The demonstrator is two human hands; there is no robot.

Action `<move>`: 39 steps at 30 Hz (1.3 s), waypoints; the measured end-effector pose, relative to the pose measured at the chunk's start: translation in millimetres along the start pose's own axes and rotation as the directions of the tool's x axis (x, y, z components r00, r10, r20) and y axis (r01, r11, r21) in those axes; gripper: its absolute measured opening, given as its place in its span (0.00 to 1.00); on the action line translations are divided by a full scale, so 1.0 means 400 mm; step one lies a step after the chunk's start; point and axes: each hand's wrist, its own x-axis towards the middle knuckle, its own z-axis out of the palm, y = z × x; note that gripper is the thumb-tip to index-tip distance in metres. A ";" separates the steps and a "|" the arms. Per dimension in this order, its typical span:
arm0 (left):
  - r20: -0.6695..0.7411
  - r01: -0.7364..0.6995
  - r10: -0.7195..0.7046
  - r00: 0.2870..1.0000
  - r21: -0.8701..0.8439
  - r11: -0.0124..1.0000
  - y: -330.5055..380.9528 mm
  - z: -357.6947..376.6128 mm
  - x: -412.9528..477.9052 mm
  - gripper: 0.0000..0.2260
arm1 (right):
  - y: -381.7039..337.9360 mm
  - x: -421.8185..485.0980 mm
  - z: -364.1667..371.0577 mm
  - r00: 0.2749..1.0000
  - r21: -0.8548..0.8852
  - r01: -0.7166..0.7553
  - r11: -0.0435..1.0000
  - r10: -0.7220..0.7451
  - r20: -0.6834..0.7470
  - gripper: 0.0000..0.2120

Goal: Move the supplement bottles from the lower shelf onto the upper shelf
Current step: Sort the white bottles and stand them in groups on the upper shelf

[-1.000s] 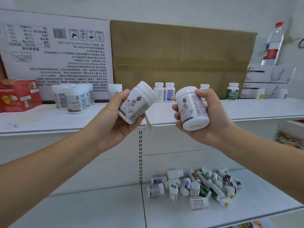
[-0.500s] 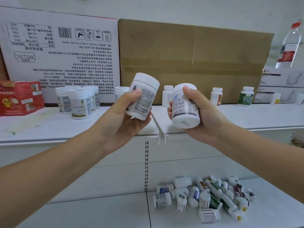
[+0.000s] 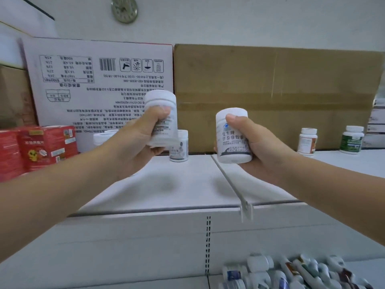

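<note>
Head view: left hand (image 3: 133, 149) and right hand (image 3: 262, 157), fingers curled round white bottles (image 3: 230, 140), have risen above the upper shelf (image 3: 187, 190).

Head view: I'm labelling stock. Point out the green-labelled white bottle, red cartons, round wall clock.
green-labelled white bottle (image 3: 351, 142), head view, its label.
red cartons (image 3: 48, 148), head view, front face.
round wall clock (image 3: 124, 9), head view, dial.
</note>
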 end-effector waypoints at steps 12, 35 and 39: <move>-0.030 0.094 -0.090 0.995 0.442 0.892 -0.082 -0.039 0.142 0.05 | 0.061 0.230 -0.004 0.991 -0.508 -0.008 0.862 -0.060 -0.118 0.16; -0.145 0.128 -0.045 0.988 0.640 0.758 -0.183 -0.053 0.176 0.27 | 0.173 0.361 -0.109 0.992 -0.807 0.117 0.579 -0.113 0.063 0.27; -0.140 0.136 -0.061 0.988 0.618 0.774 -0.185 -0.061 0.182 0.31 | 0.177 0.366 -0.108 0.991 -0.823 0.120 0.555 -0.119 0.065 0.29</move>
